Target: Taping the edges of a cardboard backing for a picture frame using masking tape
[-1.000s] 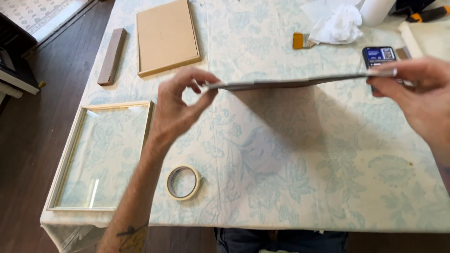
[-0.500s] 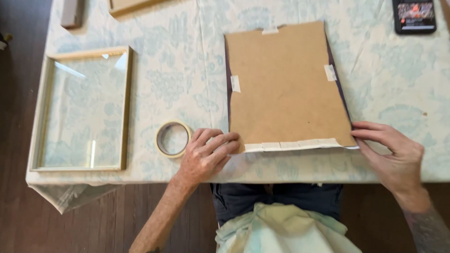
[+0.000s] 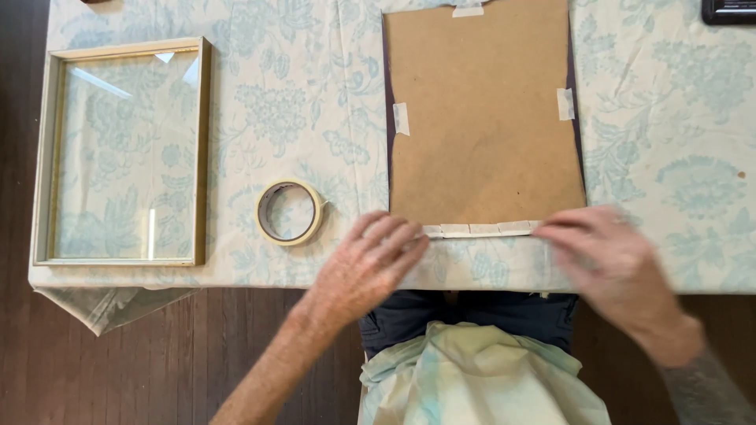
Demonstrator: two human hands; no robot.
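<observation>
A brown board [image 3: 484, 126] lies flat on the tabletop [image 3: 669, 118], which is covered with a pale cloth with blue flowers. The board sits near the front edge, right in front of the person. Small bits of white tape stick to its top, left and right edges, and a long strip of white tape [image 3: 480, 230] runs along its bottom edge. The left hand [image 3: 370, 267] lies flat with its fingers spread a little, and the fingertips press down on the left end of the tape strip. The right hand [image 3: 610, 264] is blurry; it lies flat too, with its fingers touching the right end of the strip. Neither hand is pinching anything. A roll of tape [image 3: 290, 211] lies just to the left of the board, near the left hand. Farther left lies a wooden picture frame [image 3: 122, 153] with glass in it. A dark flat thing [image 3: 728, 11] peeks in at the top right corner.
</observation>
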